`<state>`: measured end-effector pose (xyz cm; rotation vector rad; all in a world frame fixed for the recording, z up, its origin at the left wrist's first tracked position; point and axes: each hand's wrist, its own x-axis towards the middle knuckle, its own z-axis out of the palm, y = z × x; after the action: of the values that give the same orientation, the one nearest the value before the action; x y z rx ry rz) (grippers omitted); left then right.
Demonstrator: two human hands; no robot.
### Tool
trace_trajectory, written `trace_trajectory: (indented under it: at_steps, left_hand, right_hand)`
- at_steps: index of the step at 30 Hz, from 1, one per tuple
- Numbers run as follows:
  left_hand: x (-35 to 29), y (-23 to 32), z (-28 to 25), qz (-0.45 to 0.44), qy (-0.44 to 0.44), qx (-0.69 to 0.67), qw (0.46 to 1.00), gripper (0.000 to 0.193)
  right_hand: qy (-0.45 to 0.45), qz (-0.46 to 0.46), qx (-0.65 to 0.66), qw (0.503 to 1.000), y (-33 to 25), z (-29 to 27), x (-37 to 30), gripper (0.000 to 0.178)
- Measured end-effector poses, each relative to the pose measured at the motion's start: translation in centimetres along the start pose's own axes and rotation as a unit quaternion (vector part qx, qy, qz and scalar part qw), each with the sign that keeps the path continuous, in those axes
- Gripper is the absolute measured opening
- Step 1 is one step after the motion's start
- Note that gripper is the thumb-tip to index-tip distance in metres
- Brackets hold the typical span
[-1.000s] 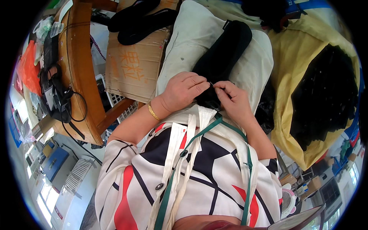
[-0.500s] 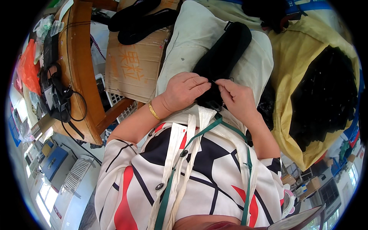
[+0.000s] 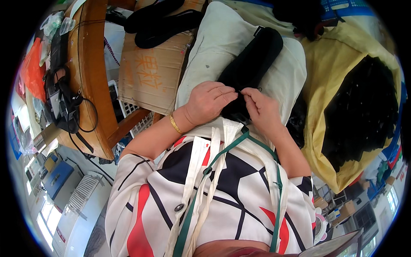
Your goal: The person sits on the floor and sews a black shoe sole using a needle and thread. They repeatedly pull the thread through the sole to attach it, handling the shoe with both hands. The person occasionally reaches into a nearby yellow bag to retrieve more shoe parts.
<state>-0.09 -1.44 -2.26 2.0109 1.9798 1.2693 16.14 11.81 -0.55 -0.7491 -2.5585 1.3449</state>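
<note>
We see both hands meeting at the near end of a long black padded fabric piece (image 3: 252,64), which lies lengthwise on a cream cushion (image 3: 214,51) in front of the body. The left hand (image 3: 209,103) has its fingers curled down over the black fabric, its grip closed on the edge, and the right hand (image 3: 263,109) pinches the same edge between thumb and forefinger, so the two grips touch each other. We judge the work to be at a fine stage at this end of the piece; what is finished and what remains cannot be told, since the fingers hide the spot they are working on. Room to move is tight: a cardboard box (image 3: 152,73) stands just beside the cushion on the left, with black soles (image 3: 162,21) on top, and a wooden surface (image 3: 92,73) with cables curves beyond it. On the right a yellow sack (image 3: 332,90) of black material crowds close. The far end of the fabric lies free.
</note>
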Motion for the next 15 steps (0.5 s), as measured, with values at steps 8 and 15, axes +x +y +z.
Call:
trace_trajectory:
  at_steps: [8, 15]
  left_hand:
    - [-0.2, -0.1, 0.2, -0.005, 0.004, 0.003, 1.0, 0.03]
    - [-0.3, 0.3, 0.7, -0.006, 0.011, 0.008, 1.0, 0.032]
  right_hand:
    - [-0.025, 0.027, 0.009, 0.999, -0.1, -0.3, 0.4, 0.012]
    - [-0.023, 0.064, 0.038, 0.997, -0.5, 0.9, 1.3, 0.013]
